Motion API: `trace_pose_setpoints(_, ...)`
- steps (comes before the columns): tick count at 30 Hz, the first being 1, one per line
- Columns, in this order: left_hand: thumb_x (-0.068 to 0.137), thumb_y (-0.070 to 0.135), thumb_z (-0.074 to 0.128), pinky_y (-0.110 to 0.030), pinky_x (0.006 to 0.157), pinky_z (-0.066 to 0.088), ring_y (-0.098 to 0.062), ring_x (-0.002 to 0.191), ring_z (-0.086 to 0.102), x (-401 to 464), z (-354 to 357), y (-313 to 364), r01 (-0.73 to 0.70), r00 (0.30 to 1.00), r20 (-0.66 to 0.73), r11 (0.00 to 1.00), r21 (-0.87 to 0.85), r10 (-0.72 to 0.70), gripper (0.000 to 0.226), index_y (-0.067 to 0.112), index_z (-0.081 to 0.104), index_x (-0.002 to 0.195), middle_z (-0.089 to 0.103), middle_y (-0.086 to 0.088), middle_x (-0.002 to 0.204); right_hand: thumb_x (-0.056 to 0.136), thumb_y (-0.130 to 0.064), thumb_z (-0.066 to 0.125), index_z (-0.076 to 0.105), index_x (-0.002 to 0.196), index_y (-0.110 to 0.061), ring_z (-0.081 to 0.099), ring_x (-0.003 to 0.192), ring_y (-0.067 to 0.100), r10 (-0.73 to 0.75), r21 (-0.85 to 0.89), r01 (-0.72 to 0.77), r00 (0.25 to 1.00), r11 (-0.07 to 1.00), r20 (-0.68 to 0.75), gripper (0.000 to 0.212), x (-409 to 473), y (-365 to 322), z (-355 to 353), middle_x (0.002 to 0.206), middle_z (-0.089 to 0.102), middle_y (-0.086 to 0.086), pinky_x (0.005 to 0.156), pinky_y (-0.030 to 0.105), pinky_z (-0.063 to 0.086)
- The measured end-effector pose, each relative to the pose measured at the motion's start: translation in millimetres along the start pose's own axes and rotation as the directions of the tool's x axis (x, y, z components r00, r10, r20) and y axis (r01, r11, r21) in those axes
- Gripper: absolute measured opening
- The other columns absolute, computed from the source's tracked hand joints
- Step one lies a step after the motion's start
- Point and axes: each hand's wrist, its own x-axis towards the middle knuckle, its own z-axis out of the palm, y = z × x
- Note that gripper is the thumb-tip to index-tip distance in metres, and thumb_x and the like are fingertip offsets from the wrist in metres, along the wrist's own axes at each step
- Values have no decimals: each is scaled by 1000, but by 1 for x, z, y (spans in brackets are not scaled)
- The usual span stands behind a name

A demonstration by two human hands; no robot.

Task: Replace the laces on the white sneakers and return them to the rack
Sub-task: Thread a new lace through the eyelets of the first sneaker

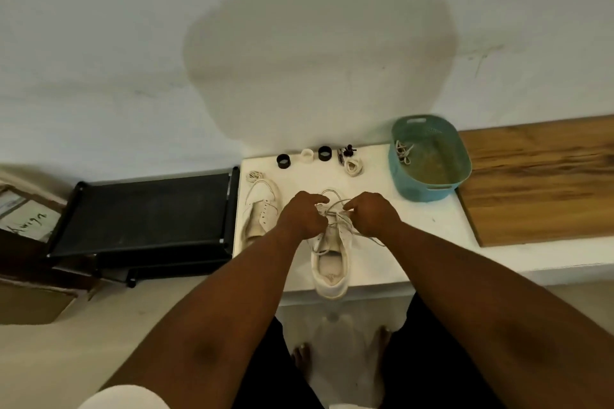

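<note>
Your left hand [304,214] and right hand [373,214] are both curled over the front of the white sneaker [330,262] on the white table [415,242], each pinching a strand of the lace [335,199]. The lace loops up past your knuckles toward the wall, and another strand trails off to the right of the shoe. Your hands cover the eyelets and the toe, so you cannot tell how far the lacing goes. The heel points at you and hangs close to the table's near edge.

The second sneaker [260,212] lies just left of your left hand, with no lace through its eyelets, and your forearm cuts off its heel. A small coil of lace [254,176] sits at its toe. Along the back edge stand two black rings [283,161], a white ring [307,156] and some small dark pieces too blurred to name, beside a bundled lace [354,166]. The teal basket [428,189] holds another loose lace. The black rack [146,209] stands left of the table, its lower shelves mostly hidden.
</note>
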Motion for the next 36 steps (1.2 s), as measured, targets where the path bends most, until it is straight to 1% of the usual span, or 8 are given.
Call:
trace_pose_setpoints(4, 86, 34, 71, -33, 121, 28, -17, 150, 30, 19, 10, -2, -57, 990, 134, 990, 126, 39, 73, 29, 44, 154, 32, 2, 164, 97, -30, 62, 74, 119, -24, 62, 110, 30, -46, 6, 47, 998, 999, -39, 27, 13, 8, 23, 120, 68, 8, 91, 36, 48)
trace_pose_setpoints(13, 91, 50, 61, -40, 118, 35, -17, 150, 32, 20, 17, -2, -43, 993, 116, 975, 220, 17, 71, 37, 36, 156, 15, 9, 170, 94, -10, 51, 54, 84, -21, 62, 81, 25, 18, 310, -5, 999, 951, -39, 15, 16, 24, 26, 87, 68, 2, 72, 39, 51)
trace_pose_setpoints(19, 93, 55, 56, -39, 118, 33, -17, 150, 32, 16, 20, -4, -22, 994, 107, 968, 251, -5, 69, 39, 35, 157, 13, 12, 170, 99, -1, 44, 48, 86, -13, 57, 66, 22, 312, 715, -218, 950, 664, -1, 18, 1, 31, 18, 98, 70, 13, 50, 25, 50)
trace_pose_setpoints(22, 93, 53, 60, -38, 120, 30, -18, 152, 29, 19, 20, -5, -14, 991, 136, 977, 213, -15, 71, 35, 35, 157, 14, 8, 170, 97, -13, 55, 54, 93, -15, 59, 81, 22, 253, 516, -162, 961, 841, -110, 5, -2, 40, 16, 96, 68, 7, 69, 32, 47)
trace_pose_setpoints(25, 89, 58, 65, -38, 115, 36, -26, 146, 39, 16, 10, -9, 9, 998, 60, 984, 178, -20, 73, 30, 43, 153, 33, -3, 161, 91, -30, 65, 54, 115, -11, 59, 89, 25, 98, 154, -76, 985, 985, -141, 32, -5, 42, -5, 98, 60, 8, 76, 37, 49)
trace_pose_setpoints(28, 94, 63, 54, -41, 97, 48, -34, 120, 59, 4, -16, -4, 80, 986, -162, 962, 263, -38, 64, 15, 55, 137, 55, -14, 134, 88, -34, 55, 55, 105, -10, 62, 98, 34, 80, -189, -89, 995, 978, -58, 29, -15, 19, -53, 98, 60, 12, 78, 39, 52)
trace_pose_setpoints(32, 100, 56, 40, -38, 82, 44, -33, 107, 63, -11, -70, 19, 208, 969, -198, 912, 353, -145, 55, 9, 66, 114, 68, -14, 118, 83, -39, 52, 66, 113, -14, 64, 106, 30, 140, -397, -120, 990, 910, 21, 41, -30, -24, -118, 117, 67, 10, 85, 35, 54)
trace_pose_setpoints(36, 98, 22, 56, -25, 58, 41, -26, 68, 53, -34, -139, 64, 172, 983, -23, 962, -213, -181, 28, 3, 73, 109, 63, -13, 88, 96, -41, 49, 62, 130, -11, 61, 118, 31, 170, -487, -99, 980, 868, 103, 48, -50, -82, -180, 131, 63, 14, 98, 37, 47)
